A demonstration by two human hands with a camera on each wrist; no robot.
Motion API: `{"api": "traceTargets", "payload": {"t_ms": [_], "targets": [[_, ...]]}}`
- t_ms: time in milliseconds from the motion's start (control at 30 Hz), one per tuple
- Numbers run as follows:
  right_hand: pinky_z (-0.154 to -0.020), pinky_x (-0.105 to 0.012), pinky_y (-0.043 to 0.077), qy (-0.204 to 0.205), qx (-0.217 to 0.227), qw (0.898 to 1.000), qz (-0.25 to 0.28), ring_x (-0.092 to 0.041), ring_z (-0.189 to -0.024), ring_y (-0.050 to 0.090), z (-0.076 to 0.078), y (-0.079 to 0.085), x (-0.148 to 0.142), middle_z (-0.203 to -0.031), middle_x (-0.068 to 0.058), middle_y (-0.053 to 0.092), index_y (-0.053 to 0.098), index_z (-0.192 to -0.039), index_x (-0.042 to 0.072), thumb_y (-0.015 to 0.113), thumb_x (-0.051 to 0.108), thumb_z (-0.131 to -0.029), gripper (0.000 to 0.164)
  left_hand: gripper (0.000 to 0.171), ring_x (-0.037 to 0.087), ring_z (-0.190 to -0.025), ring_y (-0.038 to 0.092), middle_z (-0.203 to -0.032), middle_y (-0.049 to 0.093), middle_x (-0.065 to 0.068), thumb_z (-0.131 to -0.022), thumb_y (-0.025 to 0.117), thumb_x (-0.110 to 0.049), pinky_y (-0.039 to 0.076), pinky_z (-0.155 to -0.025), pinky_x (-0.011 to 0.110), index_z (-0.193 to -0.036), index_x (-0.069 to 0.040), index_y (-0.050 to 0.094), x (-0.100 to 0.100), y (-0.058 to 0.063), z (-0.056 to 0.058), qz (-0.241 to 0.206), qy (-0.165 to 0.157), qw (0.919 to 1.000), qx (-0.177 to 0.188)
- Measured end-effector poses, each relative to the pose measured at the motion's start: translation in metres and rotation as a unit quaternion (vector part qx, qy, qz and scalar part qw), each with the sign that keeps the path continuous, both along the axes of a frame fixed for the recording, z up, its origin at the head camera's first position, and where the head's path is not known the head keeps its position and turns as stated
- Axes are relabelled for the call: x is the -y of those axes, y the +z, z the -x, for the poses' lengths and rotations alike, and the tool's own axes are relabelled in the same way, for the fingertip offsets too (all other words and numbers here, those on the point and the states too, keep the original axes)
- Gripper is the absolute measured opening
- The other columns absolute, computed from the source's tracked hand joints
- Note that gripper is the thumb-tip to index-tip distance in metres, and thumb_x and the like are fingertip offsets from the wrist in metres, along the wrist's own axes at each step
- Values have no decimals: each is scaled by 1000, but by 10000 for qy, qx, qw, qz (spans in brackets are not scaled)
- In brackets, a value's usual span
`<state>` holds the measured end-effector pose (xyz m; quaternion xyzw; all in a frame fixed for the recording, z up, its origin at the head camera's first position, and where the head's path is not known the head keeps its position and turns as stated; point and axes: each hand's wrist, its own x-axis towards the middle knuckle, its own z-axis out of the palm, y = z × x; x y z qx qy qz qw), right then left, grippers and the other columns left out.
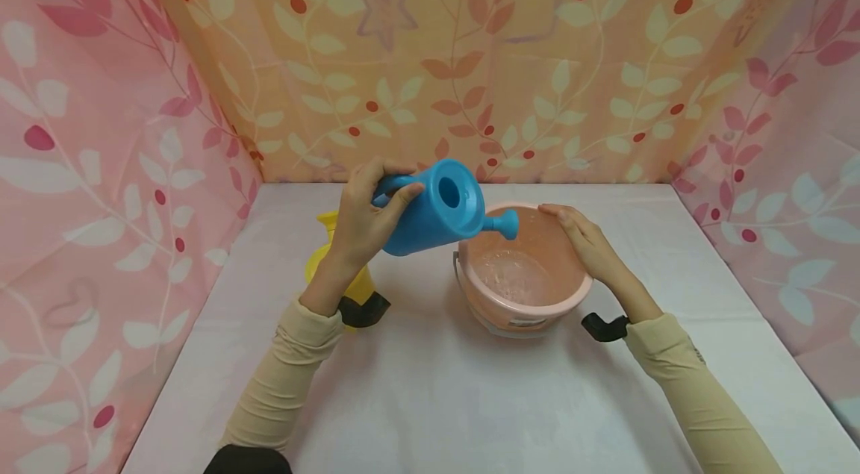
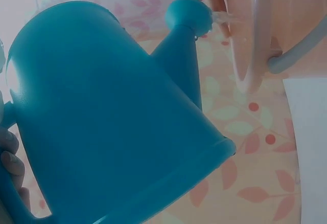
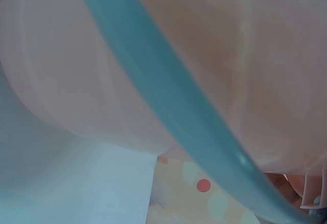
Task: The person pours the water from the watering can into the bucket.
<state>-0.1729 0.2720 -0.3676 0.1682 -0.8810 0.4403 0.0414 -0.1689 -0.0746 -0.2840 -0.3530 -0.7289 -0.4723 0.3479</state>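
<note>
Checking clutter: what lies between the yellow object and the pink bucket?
In the head view, the left hand holds the blue watering can, tilted, between the yellow object and pink bucket.

L hand (image 1: pixel 363 224) is up just L of bucket (image 1: pixel 517 307), fingers curled in a grip, thumb pointing twd bucket. L forearm (image 1: pixel 282 366) slants up from nearer side, L of bucket, wrist (image 1: pixel 325 284) bare past the cuff (image 1: pixel 309 325). R hand (image 1: pixel 584 242) grips bucket's rim, far R side. R forearm (image 1: pixel 692 384) comes in from nearer side, R of bucket, sleeved; wrist bare too.
</note>
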Motion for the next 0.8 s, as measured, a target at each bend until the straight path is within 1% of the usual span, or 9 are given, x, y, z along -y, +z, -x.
{"api": "traceTargets", "payload": {"t_ms": [167, 267, 500, 600, 800], "targets": [[-105, -58, 23, -40, -7, 10000, -37, -39, -131, 32, -12, 17, 10, -138, -23, 41, 45, -132, -3, 28, 20, -103, 41, 29, 20, -87, 60, -94, 66, 12, -75, 73, -6, 35, -85, 36, -101, 1, 61, 0, 1, 0, 75, 12, 9999, -109], [-105, -57, 23, -49, -12, 9999, -98, -39, -131, 32, -15, 21, 13, -138, -24, 41, 45, -132, -4, 28, 20, -103, 42, 29, 20, -86, 60, -94, 66, 12, -75, 74, -6, 34, -86, 37, -100, 0, 61, -1, 1, 0, 115, 10, 9998, -152], [-106, -56, 23, -76, 35, 10000, -54, -38, -131, 33, -15, 21, 13, -138, -22, 41, 45, -132, -3, 29, 20, -103, 41, 29, 19, -87, 60, -96, 66, 10, -75, 75, -6, 34, -88, 39, -100, -2, 62, -2, -1, 2, 129, -45, 9998, -115], [-106, -56, 24, -76, 47, 10000, -37, -38, -131, 33, -15, 20, 13, -138, -23, 41, 45, -133, -3, 29, 20, -103, 41, 28, 18, -87, 59, -97, 66, 9, -76, 74, -8, 33, -89, 39, -101, -3, 62, -3, 0, 1, 174, -39, 9998, -86], [-106, -56, 23, -60, 28, 10000, -12, -37, -132, 32, -14, 19, 13, -138, -23, 41, 45, -132, -4, 29, 18, -103, 40, 28, 17, -84, 59, -98, 66, 9, -76, 74, -6, 32, -90, 39, -101, -3, 62, -4, 1, 1, 226, -71, 9997, -115]]}}
